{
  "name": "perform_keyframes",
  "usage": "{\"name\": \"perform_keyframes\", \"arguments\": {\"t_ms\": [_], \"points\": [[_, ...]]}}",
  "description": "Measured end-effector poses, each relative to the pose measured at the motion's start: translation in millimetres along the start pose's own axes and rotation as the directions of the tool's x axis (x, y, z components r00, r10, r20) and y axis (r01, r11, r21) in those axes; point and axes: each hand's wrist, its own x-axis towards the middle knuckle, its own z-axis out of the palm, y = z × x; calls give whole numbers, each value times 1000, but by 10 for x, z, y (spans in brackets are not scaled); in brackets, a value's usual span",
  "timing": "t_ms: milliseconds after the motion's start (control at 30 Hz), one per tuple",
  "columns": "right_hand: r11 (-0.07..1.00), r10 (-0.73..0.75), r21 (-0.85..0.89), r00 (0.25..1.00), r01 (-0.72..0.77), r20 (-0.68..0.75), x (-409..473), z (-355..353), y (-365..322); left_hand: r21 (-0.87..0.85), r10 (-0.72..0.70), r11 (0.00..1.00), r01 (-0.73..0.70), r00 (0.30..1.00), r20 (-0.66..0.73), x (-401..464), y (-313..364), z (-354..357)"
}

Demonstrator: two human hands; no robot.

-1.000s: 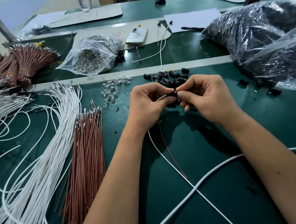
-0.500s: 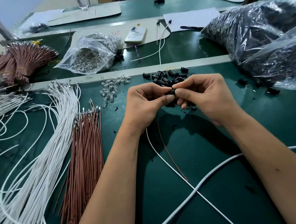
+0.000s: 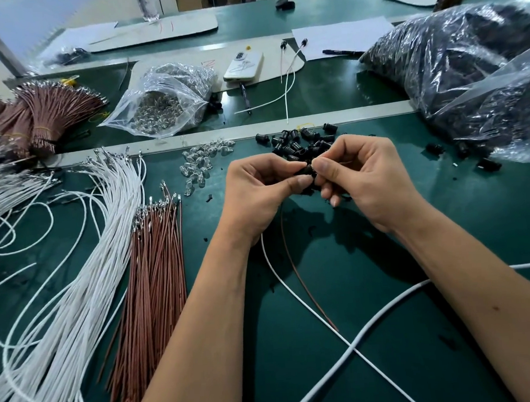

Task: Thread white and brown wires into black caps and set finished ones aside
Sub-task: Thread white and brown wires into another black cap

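Observation:
My left hand [image 3: 257, 189] and my right hand [image 3: 364, 177] meet over the green mat, both pinching one black cap [image 3: 307, 169] between their fingertips. A thin white wire [image 3: 293, 291] and a brown wire [image 3: 298, 276] trail from under my left hand toward me. How far the wires sit in the cap is hidden by my fingers. A heap of loose black caps [image 3: 297, 143] lies just beyond my hands. Loose white wires [image 3: 86, 271] and brown wires [image 3: 151, 283] lie in long bundles at the left.
Small clear bulbs [image 3: 200, 164] are scattered left of the caps. A clear bag of metal parts [image 3: 163, 104], a phone [image 3: 243, 66] and two finished wire pairs [image 3: 288, 76] lie beyond the rail. Big bags of black caps [image 3: 466, 76] fill the right. A thick white cable [image 3: 386, 311] crosses the near mat.
My hands stay together on the cap; my right fingertips have shifted a little on it. The wires and piles lie as before.

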Motion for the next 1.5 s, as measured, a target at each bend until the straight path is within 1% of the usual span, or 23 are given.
{"name": "perform_keyframes", "arguments": {"t_ms": [200, 433, 667, 733, 833, 867, 900, 933, 1000, 1067, 1133, 1233, 1367, 1433, 1500], "points": [[999, -17, 27, 1000, 16, 4, -5, 37, 16, -26, 7, 1000, -7, 1000, -2, -18, 12, -16], [999, -16, 36, 1000, 16, 2, -10, 38, 65, -18, 6, 1000, -6, 1000, -9, -22, 19, -12], [999, -18, 47, 1000, 17, 14, -5, 28, 77, -21, -21, 1000, 21, 1000, -7, -24, 42, -3], [998, 4, 68, 1000, -5, 16, 5, 15, 55, -28, -32, 999, 32, 999, -7, -17, 47, 17], [983, 69, 171, 997, -72, 24, 47, -36, 6, -48, -58, 997, 58, 998, 5, -20, 46, 58], [979, 90, 182, 996, -92, 18, 64, -54, -2, -47, -64, 997, 64, 998, 6, -16, 42, 68], [982, 104, 157, 995, -104, 5, 73, -69, 1, -44, -67, 997, 68, 998, 6, -13, 39, 74], [990, 104, 93, 994, -103, -14, 78, -77, 8, -40, -69, 997, 69, 998, 3, -10, 36, 77], [990, 52, -128, 998, -58, -48, 72, -70, 34, -33, -74, 997, 74, 997, -2, -5, 33, 83], [925, -52, -377, 998, 36, -32, 56, -41, 46, -25, -76, 997, 76, 997, 0, -5, 31, 77], [835, -134, -534, 991, 129, 29, 49, -30, 32, -15, -75, 997, 75, 997, 22, -12, 28, 74], [778, -186, -603, 981, 176, 48, 48, -44, -14, 3, -84, 996, 84, 996, 33, -14, 26, 84], [752, -217, -636, 976, 174, 12, 20, -10, -46, 46, -81, 996, 81, 997, 0, -5, 1, 116], [777, -195, -612, 981, 147, -12, 21, 10, -56, 40, -82, 996, 82, 997, -4, -12, -5, 137], [841, -135, -533, 990, 95, -37, 30, 10, -48, -3, -80, 997, 80, 997, 1, -12, -3, 144]]}}
